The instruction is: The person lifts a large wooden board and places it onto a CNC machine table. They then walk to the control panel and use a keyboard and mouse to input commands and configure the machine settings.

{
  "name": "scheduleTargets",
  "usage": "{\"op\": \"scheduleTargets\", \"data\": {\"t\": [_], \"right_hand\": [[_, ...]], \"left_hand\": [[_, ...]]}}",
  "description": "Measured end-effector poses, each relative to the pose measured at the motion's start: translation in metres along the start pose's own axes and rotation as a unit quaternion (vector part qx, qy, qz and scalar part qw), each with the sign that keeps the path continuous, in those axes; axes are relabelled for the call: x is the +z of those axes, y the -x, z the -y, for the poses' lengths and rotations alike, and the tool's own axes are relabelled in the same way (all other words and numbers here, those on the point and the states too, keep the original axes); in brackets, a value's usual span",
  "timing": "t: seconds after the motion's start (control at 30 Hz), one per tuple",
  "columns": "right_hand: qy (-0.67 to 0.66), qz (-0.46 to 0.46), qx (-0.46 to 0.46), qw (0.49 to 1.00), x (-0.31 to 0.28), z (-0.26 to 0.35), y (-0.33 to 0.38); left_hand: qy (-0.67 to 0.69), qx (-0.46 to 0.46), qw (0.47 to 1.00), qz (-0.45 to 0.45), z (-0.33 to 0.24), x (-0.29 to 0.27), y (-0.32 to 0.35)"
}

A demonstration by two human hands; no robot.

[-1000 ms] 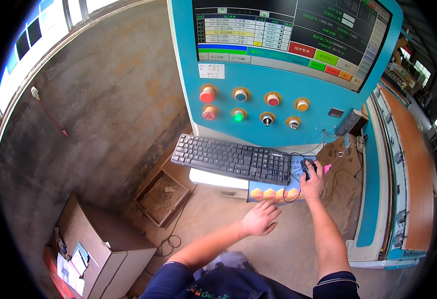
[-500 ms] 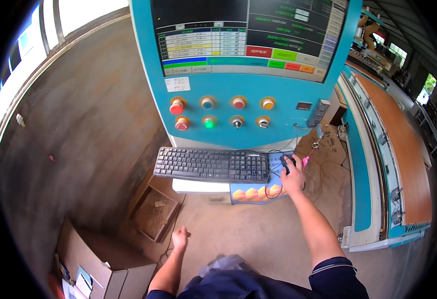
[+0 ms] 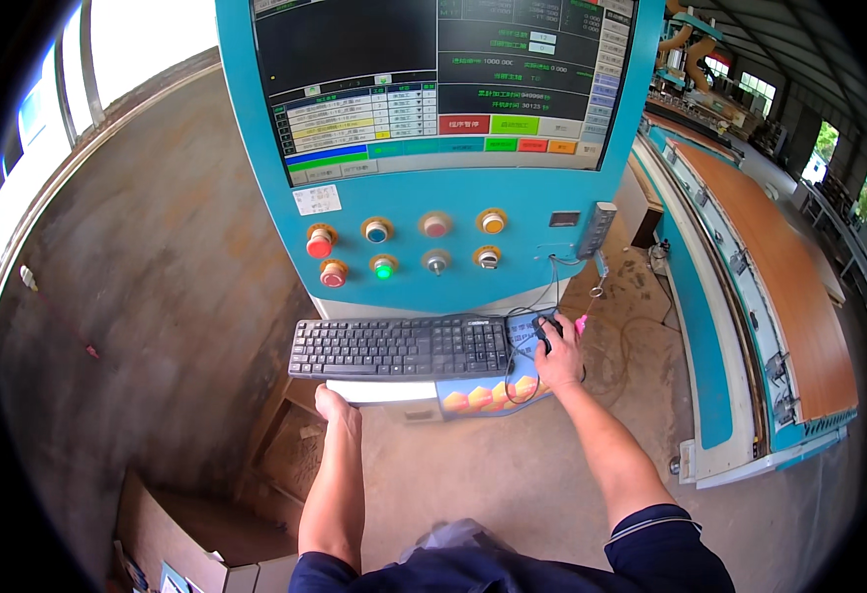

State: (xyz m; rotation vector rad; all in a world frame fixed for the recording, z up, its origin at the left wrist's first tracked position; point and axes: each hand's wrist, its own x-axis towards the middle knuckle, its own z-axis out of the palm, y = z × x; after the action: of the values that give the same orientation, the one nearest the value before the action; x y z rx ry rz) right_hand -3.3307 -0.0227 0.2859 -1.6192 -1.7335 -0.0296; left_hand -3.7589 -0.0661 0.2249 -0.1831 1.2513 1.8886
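Observation:
My right hand (image 3: 559, 358) rests over a black computer mouse (image 3: 548, 334), its fingers closed round it. Beneath the mouse lies a blue mouse pad (image 3: 522, 334) with orange hexagons on its hanging front part. A black keyboard (image 3: 399, 348) takes up the left part of the white shelf (image 3: 379, 392). At the shelf's left front corner, my left hand (image 3: 337, 403) is curled against the edge; its fingertips are partly hidden. Above stands a teal control cabinet (image 3: 404, 198) with a lit screen (image 3: 354, 74), push buttons, and a glowing green button (image 3: 384, 269).
To the right runs a long teal machine bed (image 3: 715, 385) with a brown board (image 3: 789, 296) on it. A wooden box (image 3: 300, 450) sits on the floor below my left arm, and an open carton (image 3: 172, 534) stands at lower left. Cables trail right of the cabinet.
My left hand has risen from over the floor to the shelf's left front corner. My right hand stays on the mouse. The view has shifted, and the cabinet appears further left.

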Motion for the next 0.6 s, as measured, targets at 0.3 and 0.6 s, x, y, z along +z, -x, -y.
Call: {"op": "scheduleTargets", "data": {"t": [0.3, 0.6], "right_hand": [[0.009, 0.005, 0.004, 1.0, -0.003, -0.001, 0.002], [0.013, 0.002, -0.018, 1.0, -0.002, 0.003, 0.0]], "left_hand": [[-0.174, 0.136, 0.968, -0.122, 0.009, 0.012, 0.019], [-0.349, 0.177, 0.907, -0.159, 0.014, 0.0, 0.003]]}}
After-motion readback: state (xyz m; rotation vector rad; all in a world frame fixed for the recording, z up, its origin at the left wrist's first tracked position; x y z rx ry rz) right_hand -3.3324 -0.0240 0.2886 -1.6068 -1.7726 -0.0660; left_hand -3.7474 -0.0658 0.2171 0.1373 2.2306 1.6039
